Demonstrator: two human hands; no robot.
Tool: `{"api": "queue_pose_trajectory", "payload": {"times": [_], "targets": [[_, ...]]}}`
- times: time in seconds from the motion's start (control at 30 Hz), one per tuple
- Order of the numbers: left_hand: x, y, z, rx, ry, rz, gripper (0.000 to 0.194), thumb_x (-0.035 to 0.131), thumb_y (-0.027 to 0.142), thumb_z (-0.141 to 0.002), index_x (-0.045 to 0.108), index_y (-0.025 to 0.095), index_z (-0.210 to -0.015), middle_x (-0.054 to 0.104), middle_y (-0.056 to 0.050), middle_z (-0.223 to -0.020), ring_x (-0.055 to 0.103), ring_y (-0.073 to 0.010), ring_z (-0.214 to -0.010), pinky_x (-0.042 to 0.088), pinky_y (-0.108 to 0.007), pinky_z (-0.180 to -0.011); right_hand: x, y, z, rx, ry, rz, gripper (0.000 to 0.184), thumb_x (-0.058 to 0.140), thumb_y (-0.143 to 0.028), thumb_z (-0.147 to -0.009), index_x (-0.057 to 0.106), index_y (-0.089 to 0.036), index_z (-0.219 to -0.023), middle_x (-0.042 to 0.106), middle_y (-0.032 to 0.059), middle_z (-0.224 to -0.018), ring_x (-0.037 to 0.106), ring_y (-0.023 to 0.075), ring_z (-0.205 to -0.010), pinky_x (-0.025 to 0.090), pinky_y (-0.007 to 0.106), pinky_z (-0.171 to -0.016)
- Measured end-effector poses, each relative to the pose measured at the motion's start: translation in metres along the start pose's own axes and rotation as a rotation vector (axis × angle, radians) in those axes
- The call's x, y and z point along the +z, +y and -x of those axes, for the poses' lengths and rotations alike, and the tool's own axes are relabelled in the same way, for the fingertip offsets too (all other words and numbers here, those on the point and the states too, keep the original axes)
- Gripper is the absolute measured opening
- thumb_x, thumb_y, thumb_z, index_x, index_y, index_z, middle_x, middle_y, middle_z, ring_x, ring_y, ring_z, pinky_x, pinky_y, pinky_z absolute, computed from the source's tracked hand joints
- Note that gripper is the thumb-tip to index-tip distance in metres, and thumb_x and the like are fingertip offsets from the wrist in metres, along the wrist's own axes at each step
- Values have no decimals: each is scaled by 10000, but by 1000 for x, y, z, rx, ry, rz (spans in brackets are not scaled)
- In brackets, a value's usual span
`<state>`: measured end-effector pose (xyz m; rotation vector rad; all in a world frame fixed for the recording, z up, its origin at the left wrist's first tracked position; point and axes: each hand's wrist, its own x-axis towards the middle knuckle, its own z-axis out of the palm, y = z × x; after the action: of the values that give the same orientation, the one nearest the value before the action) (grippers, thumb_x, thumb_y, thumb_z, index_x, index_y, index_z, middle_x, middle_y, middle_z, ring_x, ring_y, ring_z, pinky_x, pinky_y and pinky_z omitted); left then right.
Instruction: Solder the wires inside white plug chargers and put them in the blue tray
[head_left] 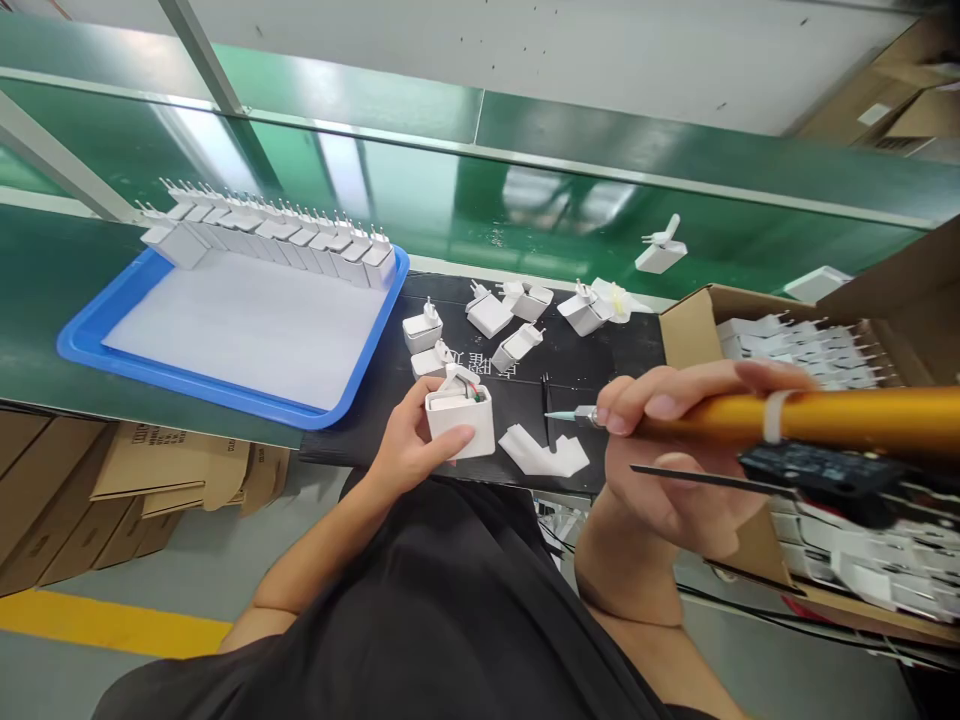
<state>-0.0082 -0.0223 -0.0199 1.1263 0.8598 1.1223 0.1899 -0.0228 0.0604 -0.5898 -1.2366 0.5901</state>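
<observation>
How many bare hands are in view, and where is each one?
2. The left hand, left of centre, holds a white boxy plastic charger; the right hand, right of centre, grips an orange cylindrical tool. No others show.

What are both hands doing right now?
Left hand: closed, holding a white case.
Right hand: closed, holding a gold tool.

Your green bench [34, 265] carries a blue tray [195, 384] and black mat [630, 345]; mat's got white adapters [491, 315], dark tweezers [545, 397], white scrap [541, 457].
</observation>
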Motion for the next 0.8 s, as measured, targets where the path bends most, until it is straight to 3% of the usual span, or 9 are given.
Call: {"api": "queue_pose_trajectory", "payload": {"times": [0.33, 0.53, 0.67, 0.8], "targets": [[4, 15, 8, -52, -37, 12, 411, 786, 457, -752, 567, 208, -994, 633, 26, -748, 561, -91, -483, 456, -183, -404, -6, 4, -4, 13, 54, 18, 431, 791, -313, -703, 693, -306, -1123, 553, -13, -776, 509, 135, -556, 414, 341, -519], [2, 17, 7, 176, 13, -348, 394, 794, 345, -739, 616, 202, -1060, 738, -54, -1010, 702, -188, -846, 558, -244, -692, -8, 7, -5, 30, 88, 68, 443, 804, -360, -682, 674, -321, -1104, 553, -17, -751, 488, 141, -545, 428, 338, -509], [-2, 10, 5, 269, 44, -573, 401, 770, 332, -755, 619, 194, -1100, 741, -60, -1015, 698, -184, -847, 542, -242, -696, -10, 10, -5, 28, 83, 93, 443, 790, -368, -692, 667, -339, -1117, 546, -14, -760, 477, 144, -549, 424, 343, -513], [-15, -13, -2, 298, 40, -825, 340, 724, 323, -803, 641, 198, -1107, 748, -56, -1050, 704, -180, -869, 542, -261, -751, -14, 15, -7, 1, 75, 66, 447, 786, -342, -698, 659, -308, -1126, 535, -12, -774, 489, 141, -560, 407, 341, -517]]}}
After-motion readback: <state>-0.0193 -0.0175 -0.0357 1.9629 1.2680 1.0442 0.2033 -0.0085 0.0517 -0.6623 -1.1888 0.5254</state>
